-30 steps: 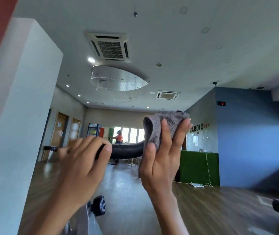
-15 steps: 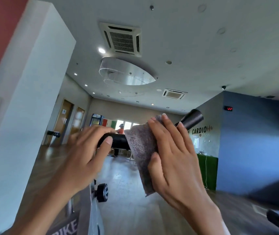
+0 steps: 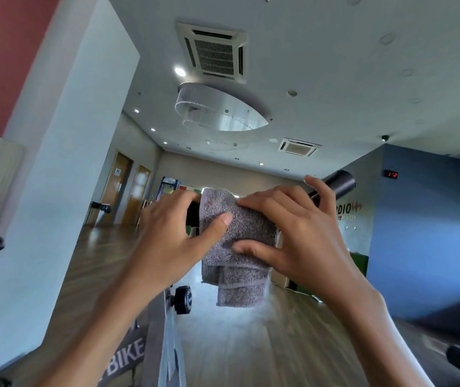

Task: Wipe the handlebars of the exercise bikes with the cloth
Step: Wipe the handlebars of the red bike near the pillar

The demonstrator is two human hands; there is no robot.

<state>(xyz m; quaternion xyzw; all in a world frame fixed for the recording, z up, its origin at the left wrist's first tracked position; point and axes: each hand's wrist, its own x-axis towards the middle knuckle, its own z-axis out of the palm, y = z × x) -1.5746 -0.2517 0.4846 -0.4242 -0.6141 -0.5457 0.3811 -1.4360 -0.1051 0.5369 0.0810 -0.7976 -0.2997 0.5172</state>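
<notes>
Since half a second ago the cloth (image 3: 237, 238) has slid along the bar toward the left hand, and the right hand has come over the top of it. The grey cloth now hangs draped over the black handlebar (image 3: 337, 184), between the two hands, with its folded ends dangling loose below. The right hand (image 3: 301, 236) curls over the cloth and bar, fingers across the top and thumb against the front of the fold. The left hand (image 3: 173, 247) wraps its fingers over the bar at the cloth's left edge, and its thumb lies on the cloth. The likely slip is that the cloth is only draped, not wrapped all the way round. A hard stroke could drag it out from under the fingers, bunch it, or leave the underside of the bar unwiped. With both hands crowded together, the left hand also blocks any further stroke that way. To the right, the bar runs on bare up to its rounded end, so there is room in that direction. The hanging ends fall just above a black knob (image 3: 182, 299) on the bike frame (image 3: 128, 356) and could catch on it. A white pillar (image 3: 64, 163) stands well apart on the left, and open wooden floor lies beyond.
</notes>
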